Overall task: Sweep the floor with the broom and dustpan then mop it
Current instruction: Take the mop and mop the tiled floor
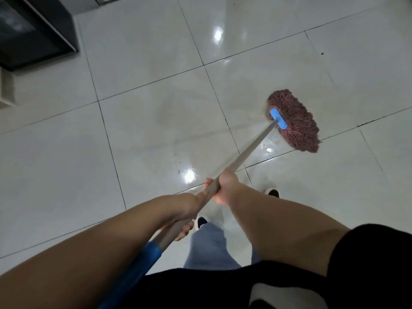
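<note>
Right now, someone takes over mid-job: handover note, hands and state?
Both hands grip the mop handle: right hand further down the shaft, left hand nearer the blue grip.
Mop head is on the tiled floor, ahead and to the right.
Broom and dustpan are not in view; mopping is underway.
Tiles near the feet shine wet. Left: the remaining floor, including beside the dark cabinet.

A reddish-brown string mop head (pixel 294 123) lies on the glossy white tiled floor (pixel 145 90), ahead and to the right of the person. Its grey metal pole (pixel 249 148) slants back and left from the blue plastic clamp (pixel 278 118) to both hands. The right hand (pixel 225 188) grips the pole ahead of the left hand (pixel 187 216), with the blue handle sleeve (pixel 138 264) behind both. A black cabinet (pixel 33 30) stands far left. Two shoes (pixel 272 192) rest on the floor below the hands.
</note>
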A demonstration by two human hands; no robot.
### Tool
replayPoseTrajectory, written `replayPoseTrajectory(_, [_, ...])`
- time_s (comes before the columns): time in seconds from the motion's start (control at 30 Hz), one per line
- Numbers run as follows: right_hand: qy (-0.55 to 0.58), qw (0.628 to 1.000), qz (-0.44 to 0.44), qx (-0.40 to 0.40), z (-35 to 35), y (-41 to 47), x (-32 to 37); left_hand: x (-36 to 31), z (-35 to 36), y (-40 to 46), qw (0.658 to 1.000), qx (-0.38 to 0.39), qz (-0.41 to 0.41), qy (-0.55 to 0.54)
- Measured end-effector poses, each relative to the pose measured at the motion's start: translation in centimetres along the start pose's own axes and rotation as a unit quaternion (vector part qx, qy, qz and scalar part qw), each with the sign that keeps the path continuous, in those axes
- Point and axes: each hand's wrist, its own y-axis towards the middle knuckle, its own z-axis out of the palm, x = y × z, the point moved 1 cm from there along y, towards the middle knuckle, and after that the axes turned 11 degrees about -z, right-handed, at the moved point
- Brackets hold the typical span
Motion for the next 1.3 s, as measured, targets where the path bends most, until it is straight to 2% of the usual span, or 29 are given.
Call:
replayPoseTrajectory(0.2, [0.006, 1.000, -0.008, -0.011, -3.2, 4.2, 11.7, -12.2, 1.5, -2.4, 1.000, -0.009, 0.000, 0.024])
replayPoseTrajectory(0.47, [0.019, 0.999, -0.017, -0.027, -10.9, 10.9, 32.6, -34.4, 6.6, -7.6, 1.000, -0.007, -0.008, -0.001])
replayPoseTrajectory(0.73, [-0.008, 0.997, -0.053, -0.049, -14.2, 15.9, 51.1, -53.0, 8.1, -13.9, 0.997, 0.025, 0.056, -0.036])
replayPoseTrajectory(0.87, [-0.011, 0.998, -0.054, -0.040, -12.5, 18.8, 58.1, -60.3, 5.3, -15.0, 0.998, 0.029, 0.059, -0.012])
replayPoseTrajectory(1.07, [0.005, 0.994, -0.078, -0.074, -11.0, 22.3, 66.5, -68.9, 2.0, -16.1, 0.996, 0.060, 0.053, -0.027])
replayPoseTrajectory(1.3, [0.036, 0.994, -0.062, -0.088, -7.8, 25.0, 70.2, -73.2, -2.1, -14.4, 0.999, 0.027, 0.039, -0.008])
